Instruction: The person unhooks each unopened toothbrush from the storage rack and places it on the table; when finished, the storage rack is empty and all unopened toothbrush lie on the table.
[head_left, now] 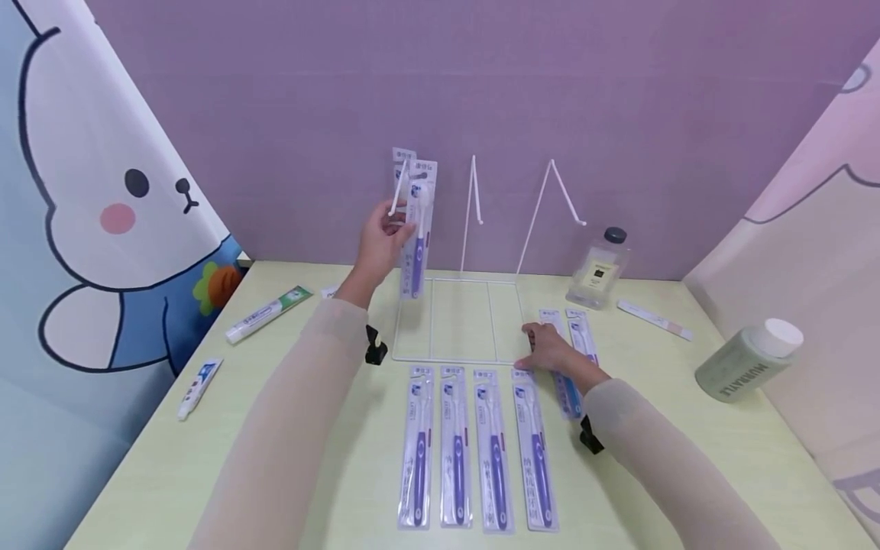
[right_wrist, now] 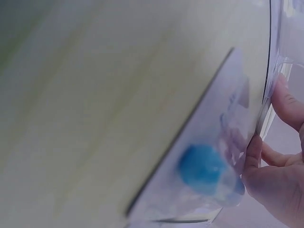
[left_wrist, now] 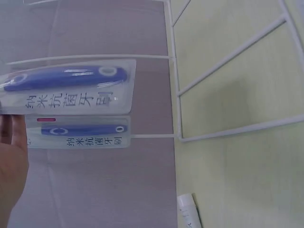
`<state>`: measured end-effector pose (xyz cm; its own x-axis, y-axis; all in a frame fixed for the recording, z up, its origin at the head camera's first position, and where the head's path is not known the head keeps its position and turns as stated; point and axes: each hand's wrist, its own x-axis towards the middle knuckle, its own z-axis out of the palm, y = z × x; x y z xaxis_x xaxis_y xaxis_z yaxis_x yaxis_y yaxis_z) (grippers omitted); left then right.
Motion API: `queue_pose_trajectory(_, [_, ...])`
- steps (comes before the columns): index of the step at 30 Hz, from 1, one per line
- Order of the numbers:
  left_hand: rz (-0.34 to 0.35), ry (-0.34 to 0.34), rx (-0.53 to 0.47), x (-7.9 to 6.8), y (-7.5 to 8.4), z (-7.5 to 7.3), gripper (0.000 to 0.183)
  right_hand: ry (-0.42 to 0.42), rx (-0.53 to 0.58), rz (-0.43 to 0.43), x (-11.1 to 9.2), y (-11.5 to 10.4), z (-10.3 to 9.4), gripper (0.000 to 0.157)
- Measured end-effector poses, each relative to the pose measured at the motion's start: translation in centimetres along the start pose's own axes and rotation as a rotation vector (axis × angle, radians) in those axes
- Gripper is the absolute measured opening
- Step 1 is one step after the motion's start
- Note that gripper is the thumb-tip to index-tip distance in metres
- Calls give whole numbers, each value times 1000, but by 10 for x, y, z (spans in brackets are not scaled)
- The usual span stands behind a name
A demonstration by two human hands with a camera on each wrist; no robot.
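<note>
My left hand pinches a purple toothbrush in a clear blister pack beside the left prong of a white wire rack. Behind it, another packaged toothbrush hangs at that prong. My right hand is low at the rack's front right corner, fingers bent, its thumb by the top of the rightmost packaged toothbrush in the front row. In the right wrist view its thumb and fingers meet a clear edge; whether they grip it is unclear. A blue packaged toothbrush lies partly under the right wrist.
More packaged purple toothbrushes lie side by side in front of the rack. Toothpaste tubes lie at the left. A clear bottle with a black cap, a narrow strip box and a green bottle are at the right.
</note>
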<state>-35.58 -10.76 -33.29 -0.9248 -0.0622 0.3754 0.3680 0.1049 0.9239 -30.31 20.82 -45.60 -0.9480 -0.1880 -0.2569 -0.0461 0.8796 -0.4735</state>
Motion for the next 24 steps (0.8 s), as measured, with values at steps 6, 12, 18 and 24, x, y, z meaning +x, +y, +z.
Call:
queue_pose_trajectory(6, [-64,-55,-3,-27,-16,-15,45,1,-6,6,0,1,2,89])
queue_pose_trajectory(12, [-155,-92,39,-54,-40,-41,49,-6,-9,25,-1,-2,-1,90])
queue_pose_trajectory(18, [-275,-96,73,-67,-69,-62,51,-9,-14,12,0,-2,-2,91])
queue_pose_trajectory(24, [-401,-103,78,-79,-92,-76,50,-6,-10,9,-1,-2,-1,90])
